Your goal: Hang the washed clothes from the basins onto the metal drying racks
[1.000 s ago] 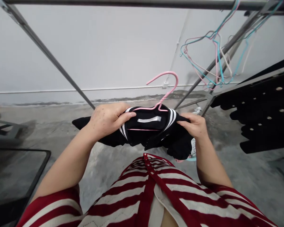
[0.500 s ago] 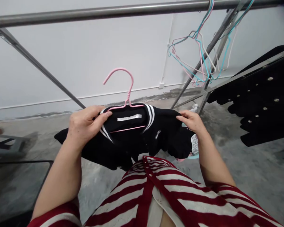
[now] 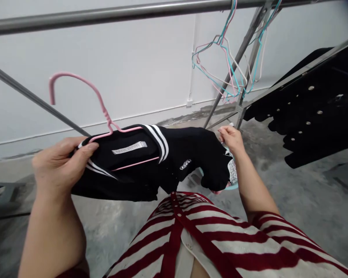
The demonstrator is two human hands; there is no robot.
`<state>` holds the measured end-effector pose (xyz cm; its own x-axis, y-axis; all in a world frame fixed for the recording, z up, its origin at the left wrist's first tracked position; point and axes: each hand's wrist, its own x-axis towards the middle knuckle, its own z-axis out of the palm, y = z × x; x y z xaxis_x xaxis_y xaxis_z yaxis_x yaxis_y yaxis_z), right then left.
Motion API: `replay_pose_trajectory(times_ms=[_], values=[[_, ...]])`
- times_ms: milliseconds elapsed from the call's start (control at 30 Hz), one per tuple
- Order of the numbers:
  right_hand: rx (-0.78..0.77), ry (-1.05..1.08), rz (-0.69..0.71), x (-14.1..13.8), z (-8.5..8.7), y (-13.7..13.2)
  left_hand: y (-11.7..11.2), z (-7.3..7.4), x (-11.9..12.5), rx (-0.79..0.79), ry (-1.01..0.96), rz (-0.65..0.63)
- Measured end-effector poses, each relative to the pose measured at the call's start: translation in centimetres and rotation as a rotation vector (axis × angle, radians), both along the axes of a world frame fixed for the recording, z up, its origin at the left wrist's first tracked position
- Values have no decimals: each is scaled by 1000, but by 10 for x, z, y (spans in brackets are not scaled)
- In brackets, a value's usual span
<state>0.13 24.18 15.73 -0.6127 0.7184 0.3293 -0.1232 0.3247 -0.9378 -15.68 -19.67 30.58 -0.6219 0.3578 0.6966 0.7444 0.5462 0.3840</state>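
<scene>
A black knit top (image 3: 188, 139) with a white-striped collar and a pale neck label hangs on a pink hanger (image 3: 100, 96) in front of me. At the collar's left side, my left hand (image 3: 60, 164) grips the top together with the hanger, thumb over the neckline. My right hand (image 3: 232, 139) is beside the top's right shoulder, fingers curled together; no cloth shows between them. The hanger's hook stands free above the neckline, tilted to the left. The top's ruffled right sleeve droops below my right hand.
A metal rail (image 3: 133, 13) crosses overhead on slanted legs. Several pink, blue and white hangers (image 3: 224, 65) hang from it. Black garments with buttons (image 3: 316, 112) hang at the right. Partly hidden behind the sleeve, a light-blue container (image 3: 233, 187) stands on the floor.
The top and hanger have shifted left and tipped with my left hand. My right hand, which pinched the right shoulder, has come off the cloth.
</scene>
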Motion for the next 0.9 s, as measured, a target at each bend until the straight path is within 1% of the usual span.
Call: replay_pose_trajectory(times_ms=[33, 67, 100, 167, 200, 233, 267, 300, 367, 433, 500, 567, 633, 700, 800, 900], values=[[41, 9, 5, 4, 8, 0, 8, -2, 3, 21, 27, 11], [113, 24, 35, 7, 17, -3, 17, -3, 7, 16, 61, -6], [213, 32, 92, 10, 27, -7, 28, -5, 12, -20, 94, -48], [449, -7, 267, 11, 43, -21, 50, -7, 23, -129, 158, -176], [557, -47, 348, 10, 48, -28, 61, -7, 28, -187, 164, -199], [641, -75, 399, 7, 50, -35, 70, -9, 31, -227, 167, -193], [693, -80, 413, 5, 48, -41, 77, -10, 34, -251, 179, -196], [711, -63, 395, 2, 44, -46, 84, -12, 35, -264, 194, -195], [688, -8, 325, -1, 31, -50, 93, -16, 37, -296, 205, -201], [635, 18, 244, 1, 18, -49, 96, -19, 37, -315, 213, -216], [576, 41, 148, 6, 12, -45, 93, -19, 36, -315, 233, -226], [512, 89, 52, 13, 12, -40, 82, -15, 32, -276, 260, -210], [452, 131, -16, 20, 16, -36, 63, -11, 25, -193, 257, -173], [414, 142, -57, 24, 22, -33, 41, -9, 16, -108, 173, -146], [415, 101, -41, 24, 31, -30, 14, -16, 0, -85, -49, -141], [439, 27, 65, 17, 42, -34, 2, -28, -11, -131, -130, -91]])
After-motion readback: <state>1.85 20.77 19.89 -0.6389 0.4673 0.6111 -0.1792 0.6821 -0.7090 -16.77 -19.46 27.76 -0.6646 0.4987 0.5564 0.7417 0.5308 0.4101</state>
